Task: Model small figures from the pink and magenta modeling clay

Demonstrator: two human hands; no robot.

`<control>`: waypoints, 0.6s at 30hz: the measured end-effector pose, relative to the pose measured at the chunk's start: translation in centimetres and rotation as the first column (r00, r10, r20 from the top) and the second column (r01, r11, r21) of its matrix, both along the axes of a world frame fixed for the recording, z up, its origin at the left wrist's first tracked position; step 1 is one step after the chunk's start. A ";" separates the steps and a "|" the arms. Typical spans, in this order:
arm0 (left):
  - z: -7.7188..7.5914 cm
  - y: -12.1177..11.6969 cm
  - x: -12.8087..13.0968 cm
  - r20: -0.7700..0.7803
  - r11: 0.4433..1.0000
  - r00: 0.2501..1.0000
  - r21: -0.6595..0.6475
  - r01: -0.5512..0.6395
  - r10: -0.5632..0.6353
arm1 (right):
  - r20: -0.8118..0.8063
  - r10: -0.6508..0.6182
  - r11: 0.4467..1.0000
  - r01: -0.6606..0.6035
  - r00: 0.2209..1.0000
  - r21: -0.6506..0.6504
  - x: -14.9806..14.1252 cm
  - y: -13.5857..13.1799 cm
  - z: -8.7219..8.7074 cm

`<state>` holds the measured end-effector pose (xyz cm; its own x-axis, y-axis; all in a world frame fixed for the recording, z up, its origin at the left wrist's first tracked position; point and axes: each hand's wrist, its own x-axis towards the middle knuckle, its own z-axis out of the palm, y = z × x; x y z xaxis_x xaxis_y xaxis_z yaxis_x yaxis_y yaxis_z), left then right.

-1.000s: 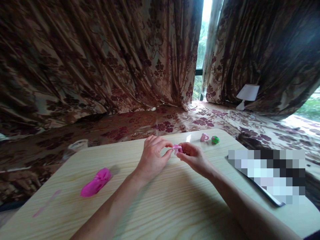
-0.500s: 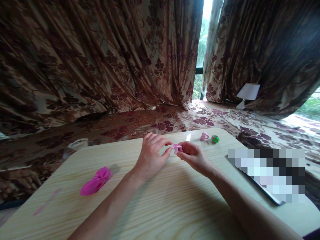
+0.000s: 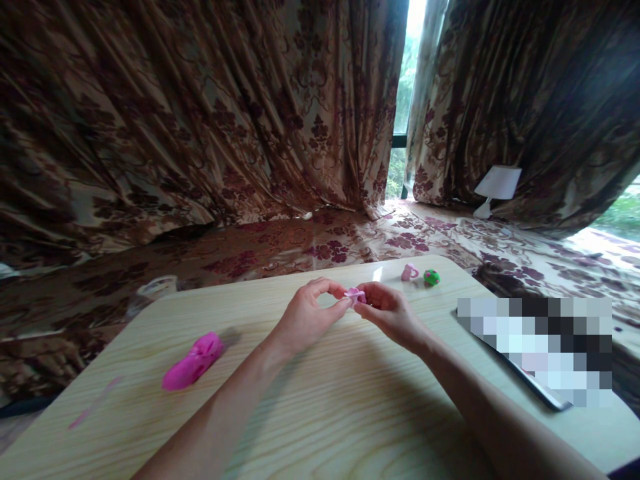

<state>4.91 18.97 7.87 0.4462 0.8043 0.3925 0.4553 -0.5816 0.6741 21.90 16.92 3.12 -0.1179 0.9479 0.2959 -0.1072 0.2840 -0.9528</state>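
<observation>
Head cam: L hand (image 3: 311,312) pinched L edge of sm. pink piece (image 3: 355,296); R hand's (image 3: 389,309) grip held its R side, over desk (image 3: 320,413). Pink cup-like item (image 3: 408,273) & green ball (image 3: 431,278) sat near far R corner; magenta bundle (image 3: 193,362) lay L.

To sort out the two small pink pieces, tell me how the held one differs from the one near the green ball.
The held piece is pinched between the left hand and right hand; the looped piece rests on the table near the green ball.
The held piece has a thin, flared edge; the looped piece has a ring-like side handle.
Both are small and pale pink.
</observation>
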 end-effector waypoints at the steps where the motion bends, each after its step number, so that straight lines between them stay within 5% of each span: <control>1: 0.0 0.0 0.0 0.004 1.000 1.000 0.000 -0.004 0.004 | 0.007 0.000 1.000 0.000 1.000 0.003 0.0 0.0 0.0; 18: -0.5 0.5 0.0 0.063 0.999 0.998 0.036 -0.019 0.017 | 0.034 -0.005 1.000 0.005 0.999 0.002 0.1 0.0 -0.1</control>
